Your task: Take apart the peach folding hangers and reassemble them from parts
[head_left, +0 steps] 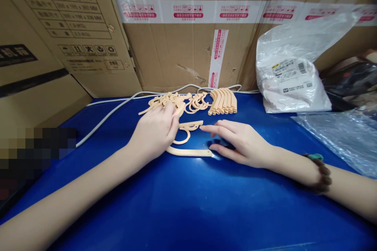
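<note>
My left hand (156, 129) is at the front of a loose pile of beige plastic pieces (150, 104), which look like folding clothes-hanger parts. Its fingers are curled down, and their tips are hidden, so what they grip cannot be made out. Partly under that hand lies a long curved hanger arm (188, 152). Behind the arm are a ring-shaped piece (184, 137) and a short straight piece (194, 124). My right hand (241, 141) hovers or rests just right of these, its thumb and index finger apart, with nothing between them.
A neat stack of curved arms (222, 102) sits right of some hook-shaped pieces (197, 102). A white cable (108, 115) runs along the back of the blue table (182, 204). Cardboard boxes (173, 55) stand behind; a white plastic bag (291, 82) and clear wrap (338, 137) lie right.
</note>
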Action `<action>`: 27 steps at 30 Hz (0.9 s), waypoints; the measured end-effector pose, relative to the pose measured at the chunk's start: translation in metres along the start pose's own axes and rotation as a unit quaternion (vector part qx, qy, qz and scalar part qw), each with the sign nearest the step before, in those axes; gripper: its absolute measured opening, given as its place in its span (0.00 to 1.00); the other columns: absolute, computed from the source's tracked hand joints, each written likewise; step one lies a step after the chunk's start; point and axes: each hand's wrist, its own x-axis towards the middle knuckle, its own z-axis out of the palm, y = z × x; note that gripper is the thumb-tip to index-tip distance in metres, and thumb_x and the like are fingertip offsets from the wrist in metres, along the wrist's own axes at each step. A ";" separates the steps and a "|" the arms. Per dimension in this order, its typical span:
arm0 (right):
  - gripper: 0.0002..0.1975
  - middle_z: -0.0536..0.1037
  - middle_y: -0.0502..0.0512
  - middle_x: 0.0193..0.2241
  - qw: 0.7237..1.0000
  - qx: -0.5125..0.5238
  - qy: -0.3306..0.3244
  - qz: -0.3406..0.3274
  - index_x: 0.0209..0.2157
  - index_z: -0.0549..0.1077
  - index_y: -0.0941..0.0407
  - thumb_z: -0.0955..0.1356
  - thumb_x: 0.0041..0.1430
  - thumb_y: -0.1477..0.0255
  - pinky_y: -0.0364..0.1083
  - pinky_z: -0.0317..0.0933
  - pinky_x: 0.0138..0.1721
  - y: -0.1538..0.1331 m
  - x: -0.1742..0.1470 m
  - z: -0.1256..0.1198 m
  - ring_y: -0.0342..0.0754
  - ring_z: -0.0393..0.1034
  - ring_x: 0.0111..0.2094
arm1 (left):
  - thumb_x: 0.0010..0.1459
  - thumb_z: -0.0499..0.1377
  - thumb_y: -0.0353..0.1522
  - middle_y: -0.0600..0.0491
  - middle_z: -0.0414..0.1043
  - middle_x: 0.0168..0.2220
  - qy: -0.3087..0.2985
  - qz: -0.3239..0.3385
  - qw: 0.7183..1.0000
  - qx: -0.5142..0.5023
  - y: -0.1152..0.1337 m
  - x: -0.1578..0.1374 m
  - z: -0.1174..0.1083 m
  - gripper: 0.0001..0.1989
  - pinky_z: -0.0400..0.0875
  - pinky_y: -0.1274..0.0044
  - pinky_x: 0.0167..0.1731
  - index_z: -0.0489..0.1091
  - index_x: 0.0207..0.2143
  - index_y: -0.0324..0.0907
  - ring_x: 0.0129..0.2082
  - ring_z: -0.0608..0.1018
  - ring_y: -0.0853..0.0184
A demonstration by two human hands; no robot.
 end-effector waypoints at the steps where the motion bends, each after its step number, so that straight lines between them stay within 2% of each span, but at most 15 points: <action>1: 0.22 0.73 0.58 0.39 1.000 -0.005 0.008 0.002 0.59 0.61 0.59 0.62 0.67 0.66 0.47 0.64 0.40 -0.001 0.000 0.000 0.49 0.69 0.39 | 0.66 0.44 0.32 0.48 0.71 0.30 0.009 0.028 0.999 -0.024 0.003 -0.002 -0.001 0.11 0.64 0.73 0.30 0.64 0.35 0.39 0.31 0.74 0.61; 6: 0.26 0.72 0.61 0.49 0.999 -0.022 0.031 0.022 0.62 0.56 0.58 0.62 0.66 0.65 0.50 0.65 0.46 -0.002 0.000 0.000 0.52 0.69 0.46 | 0.65 0.45 0.30 0.51 0.68 0.28 0.049 0.163 0.980 -0.100 0.016 -0.009 -0.006 0.11 0.63 0.73 0.28 0.63 0.32 0.40 0.28 0.71 0.63; 11: 0.27 0.70 0.64 0.53 0.998 -0.039 0.034 0.018 0.63 0.55 0.60 0.62 0.66 0.65 0.51 0.64 0.50 0.000 -0.001 0.003 0.53 0.66 0.51 | 0.64 0.48 0.29 0.51 0.68 0.30 0.064 0.235 0.962 -0.121 0.022 -0.012 -0.007 0.08 0.63 0.72 0.31 0.64 0.34 0.38 0.29 0.69 0.63; 19: 0.28 0.72 0.66 0.51 0.998 -0.057 0.037 0.004 0.62 0.56 0.65 0.62 0.66 0.64 0.50 0.64 0.48 0.000 -0.001 0.003 0.53 0.67 0.48 | 0.65 0.49 0.31 0.50 0.71 0.32 0.076 0.258 0.956 -0.114 0.027 -0.013 -0.006 0.10 0.62 0.72 0.31 0.66 0.34 0.36 0.30 0.70 0.63; 27: 0.30 0.74 0.66 0.48 0.996 -0.085 0.031 -0.007 0.63 0.54 0.68 0.61 0.67 0.63 0.52 0.65 0.45 0.000 -0.001 0.004 0.54 0.68 0.45 | 0.65 0.51 0.30 0.51 0.73 0.32 0.103 0.228 0.962 -0.112 0.028 -0.016 -0.003 0.07 0.64 0.73 0.32 0.66 0.34 0.38 0.31 0.72 0.64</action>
